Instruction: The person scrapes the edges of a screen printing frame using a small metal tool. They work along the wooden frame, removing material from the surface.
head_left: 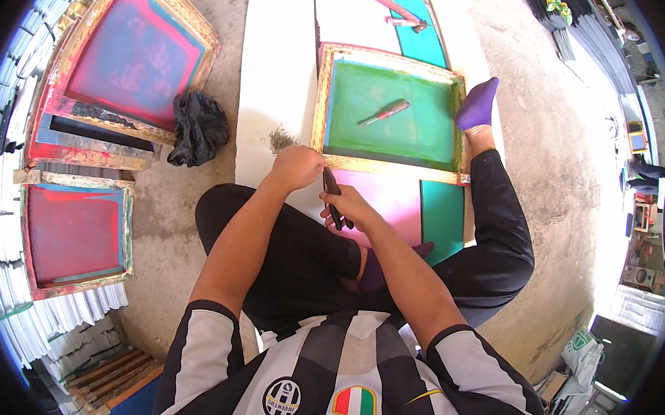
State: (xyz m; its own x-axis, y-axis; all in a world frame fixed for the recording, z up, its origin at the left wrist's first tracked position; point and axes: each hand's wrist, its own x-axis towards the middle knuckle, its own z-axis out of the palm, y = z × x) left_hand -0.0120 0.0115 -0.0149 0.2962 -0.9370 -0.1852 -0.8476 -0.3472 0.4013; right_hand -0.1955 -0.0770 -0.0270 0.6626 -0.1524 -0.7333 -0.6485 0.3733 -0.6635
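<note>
A wood-edged screen frame [389,168] with green mesh lies flat in front of me, its rim splashed with paint. On its mesh rests a screwdriver [386,113]. My right hand [348,205] is wrapped round the dark handles of a pair of pliers [330,180], whose jaws reach up to the frame's near left corner. Right at that corner, my left hand [299,167] is closed with its fingertips pressed together beside the pliers' tip; whatever they pinch is hidden. My purple-socked foot [478,104] touches the frame's right side.
Beyond the frame, a hammer [395,10] lies across a teal strip. Pink [393,203] and green sheets show under the near side. To the left stand red-mesh screen frames [75,232] and a crumpled black plastic bag [199,129]. A white sack [582,352] stands at lower right.
</note>
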